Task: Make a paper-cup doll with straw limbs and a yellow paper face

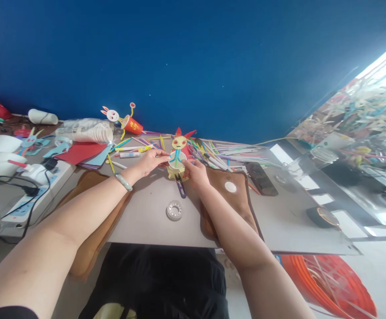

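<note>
Between my hands is a paper cup [172, 163], its white round mouth turned toward me. Blue strips run from the cup up to a yellow paper animal face [179, 142] with red ears. My left hand [150, 162] grips the cup's left side with fingertips together. On the right rim, my right hand [196, 173] pinches it, thumb in front; its other fingers are partly hidden. Yellow paper [172, 173] shows just below the cup. Close under it lie purple-handled scissors [182, 189], and nearer to me a roll of tape [174, 210].
Colourful sticks [219, 153] are strewn along the blue wall. A finished-looking rabbit cup [132, 125], stacked cups [91, 132] and red paper [81, 153] stand left, beyond a power strip [38, 195]. Brown cushions [232, 206] flank the middle. A phone [262, 178] and orange bin [295, 274] are right.
</note>
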Demonstrator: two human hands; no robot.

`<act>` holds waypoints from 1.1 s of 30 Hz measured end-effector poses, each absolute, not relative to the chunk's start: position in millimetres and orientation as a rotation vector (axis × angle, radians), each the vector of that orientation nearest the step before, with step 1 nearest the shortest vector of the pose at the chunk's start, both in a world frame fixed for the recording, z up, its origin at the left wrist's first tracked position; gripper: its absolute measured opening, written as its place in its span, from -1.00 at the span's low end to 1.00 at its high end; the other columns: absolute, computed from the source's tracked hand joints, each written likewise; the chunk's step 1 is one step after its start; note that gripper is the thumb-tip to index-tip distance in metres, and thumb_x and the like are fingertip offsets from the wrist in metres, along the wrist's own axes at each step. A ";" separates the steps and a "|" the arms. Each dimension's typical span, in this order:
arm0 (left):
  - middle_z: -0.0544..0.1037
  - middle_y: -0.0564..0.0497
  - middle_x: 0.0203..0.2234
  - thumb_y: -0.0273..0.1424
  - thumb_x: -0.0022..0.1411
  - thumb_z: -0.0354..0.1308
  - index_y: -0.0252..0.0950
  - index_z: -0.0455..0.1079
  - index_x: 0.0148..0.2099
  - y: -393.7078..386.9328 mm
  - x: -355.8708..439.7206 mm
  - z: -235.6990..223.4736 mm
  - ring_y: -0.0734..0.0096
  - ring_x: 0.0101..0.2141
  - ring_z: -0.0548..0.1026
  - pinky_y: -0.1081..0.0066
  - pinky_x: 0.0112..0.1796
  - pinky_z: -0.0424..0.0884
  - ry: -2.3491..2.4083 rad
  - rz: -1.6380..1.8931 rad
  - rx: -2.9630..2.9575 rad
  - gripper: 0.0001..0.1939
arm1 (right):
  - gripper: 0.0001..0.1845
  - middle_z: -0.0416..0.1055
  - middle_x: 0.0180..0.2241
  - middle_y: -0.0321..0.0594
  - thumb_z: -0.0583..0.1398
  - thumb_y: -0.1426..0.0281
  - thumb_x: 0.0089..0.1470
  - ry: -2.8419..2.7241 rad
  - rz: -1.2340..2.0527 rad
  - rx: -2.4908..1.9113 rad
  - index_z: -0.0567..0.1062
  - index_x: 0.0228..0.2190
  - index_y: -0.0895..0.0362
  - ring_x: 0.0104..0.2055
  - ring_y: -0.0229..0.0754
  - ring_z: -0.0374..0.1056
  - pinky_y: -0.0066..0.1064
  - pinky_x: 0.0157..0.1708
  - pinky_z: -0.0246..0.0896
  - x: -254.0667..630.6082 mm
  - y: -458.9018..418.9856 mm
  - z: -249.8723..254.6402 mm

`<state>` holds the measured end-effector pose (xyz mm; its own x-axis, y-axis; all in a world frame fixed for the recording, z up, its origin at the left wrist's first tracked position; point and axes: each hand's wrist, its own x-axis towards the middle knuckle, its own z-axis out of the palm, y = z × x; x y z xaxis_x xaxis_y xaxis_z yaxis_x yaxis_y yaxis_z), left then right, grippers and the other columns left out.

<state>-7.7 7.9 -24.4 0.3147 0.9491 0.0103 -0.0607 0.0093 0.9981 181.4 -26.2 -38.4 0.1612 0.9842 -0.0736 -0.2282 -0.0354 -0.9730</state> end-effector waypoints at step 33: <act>0.53 0.02 -0.56 -0.07 -0.16 0.48 -0.38 0.56 -0.35 8.8 -6.8 -28.7 0.52 -0.53 0.45 0.45 -0.41 0.40 0.907 1.033 1.279 -0.52 | -0.54 0.44 -0.30 -0.12 0.13 0.40 0.03 -1.661 0.304 -1.396 0.53 -0.02 0.23 -0.41 -0.17 0.34 -0.24 -0.25 0.38 182.8 -29.5 -37.7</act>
<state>-6.8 8.8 -28.7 0.3023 0.9528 0.0271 -0.0959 0.0021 0.9954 182.8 -29.5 -37.7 0.0607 0.8766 0.4773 0.6507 0.3278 -0.6849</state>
